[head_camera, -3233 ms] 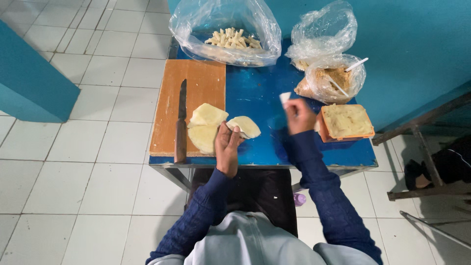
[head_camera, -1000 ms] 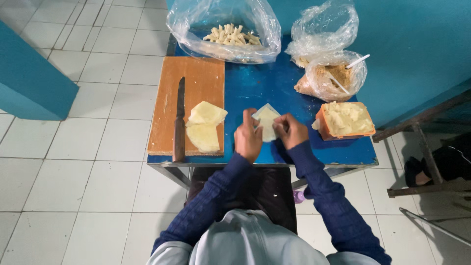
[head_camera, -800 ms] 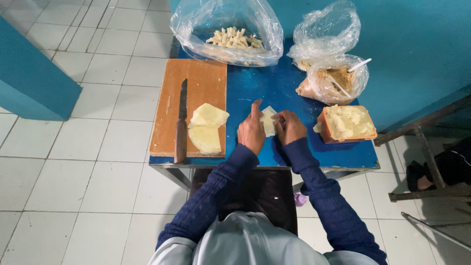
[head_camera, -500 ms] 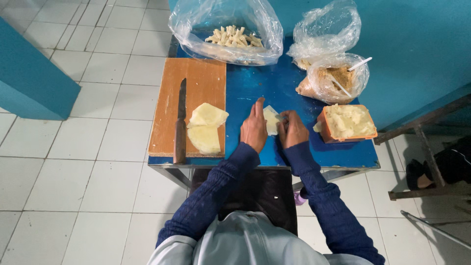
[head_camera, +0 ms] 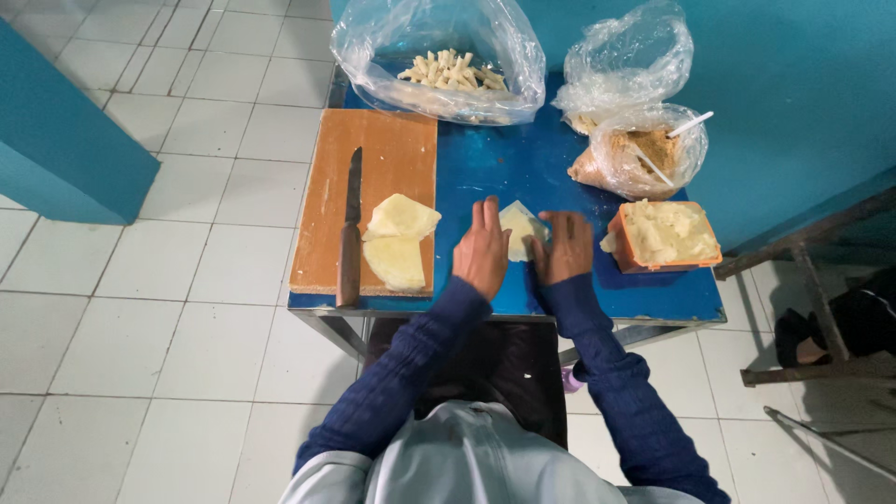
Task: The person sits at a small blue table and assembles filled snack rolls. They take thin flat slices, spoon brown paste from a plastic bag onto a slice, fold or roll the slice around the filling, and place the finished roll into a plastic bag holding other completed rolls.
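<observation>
Seen from above, we press both hands on a pale folded wrapper point(head_camera: 519, 227) lying on the blue table point(head_camera: 523, 163). Our left hand point(head_camera: 482, 254) lies flat, fingers extended, on its nine o'clock edge; our right hand point(head_camera: 563, 246) curls over its three o'clock edge. At nine o'clock, spare wrappers point(head_camera: 399, 241) and a knife point(head_camera: 350, 231) rest on a wooden board point(head_camera: 383, 154); at three o'clock stands an orange tub point(head_camera: 665, 236).

Matt wooden board point(head_camera: 373, 177), glossy clear plastic bags point(head_camera: 439, 56) — smooth blue-painted table point(head_camera: 523, 159), metal-bladed knife point(head_camera: 351, 229).
</observation>
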`<state>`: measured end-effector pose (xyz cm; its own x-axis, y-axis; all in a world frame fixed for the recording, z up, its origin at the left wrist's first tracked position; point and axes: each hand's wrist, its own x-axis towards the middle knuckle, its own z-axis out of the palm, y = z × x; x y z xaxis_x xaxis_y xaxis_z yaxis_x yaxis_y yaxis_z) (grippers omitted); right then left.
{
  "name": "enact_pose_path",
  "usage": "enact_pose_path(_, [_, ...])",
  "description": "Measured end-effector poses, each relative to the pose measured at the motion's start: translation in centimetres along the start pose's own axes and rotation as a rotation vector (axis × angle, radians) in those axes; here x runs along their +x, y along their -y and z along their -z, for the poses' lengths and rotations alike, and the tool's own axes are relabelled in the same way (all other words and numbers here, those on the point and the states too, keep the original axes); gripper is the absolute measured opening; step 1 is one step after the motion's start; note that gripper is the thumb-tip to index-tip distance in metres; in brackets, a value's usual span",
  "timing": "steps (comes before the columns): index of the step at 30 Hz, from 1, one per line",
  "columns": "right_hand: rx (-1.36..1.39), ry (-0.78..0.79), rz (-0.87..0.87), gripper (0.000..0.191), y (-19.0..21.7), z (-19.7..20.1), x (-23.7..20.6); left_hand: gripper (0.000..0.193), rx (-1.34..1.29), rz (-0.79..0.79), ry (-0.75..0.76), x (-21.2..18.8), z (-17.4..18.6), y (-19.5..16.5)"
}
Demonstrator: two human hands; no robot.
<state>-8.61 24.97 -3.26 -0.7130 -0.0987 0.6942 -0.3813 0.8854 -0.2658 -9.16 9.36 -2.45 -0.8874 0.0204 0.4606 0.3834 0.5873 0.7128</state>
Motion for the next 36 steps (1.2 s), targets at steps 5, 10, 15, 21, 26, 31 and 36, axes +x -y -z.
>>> enact_pose_path(5, [0.528,0.112,0.108,0.031,7.2,-3.2,0.4,0.025,-0.021,-0.011,-0.257,-2.5,7.9,0.3])
enact_pose_path(10, [0.346,0.176,0.237,0.031,14.3,-7.6,-0.7,0.015,-0.165,0.087,-0.49,-3.3,15.3,1.2])
enact_pose_path(15, [0.425,0.313,0.085,0.011,13.5,-7.8,0.7,0.027,-0.179,0.266,-0.362,-6.2,16.1,0.3])
enact_pose_path(21, [0.667,0.408,-0.123,0.017,10.3,-7.1,1.0,0.023,0.114,0.056,-0.241,-9.0,13.2,2.0])
enact_pose_path(26, [0.651,0.408,-0.116,0.02,11.2,-5.6,0.2,0.019,0.425,-0.104,-0.213,-8.5,11.9,3.3])
enact_pose_path(31, [0.766,0.372,-0.261,0.021,10.5,-3.9,-1.2,0.045,0.078,0.094,-0.25,-8.5,11.0,2.9])
enact_pose_path(36, [0.859,0.406,-0.323,0.021,9.9,-5.4,-2.4,0.033,0.38,0.017,-0.18,-7.6,11.1,3.5])
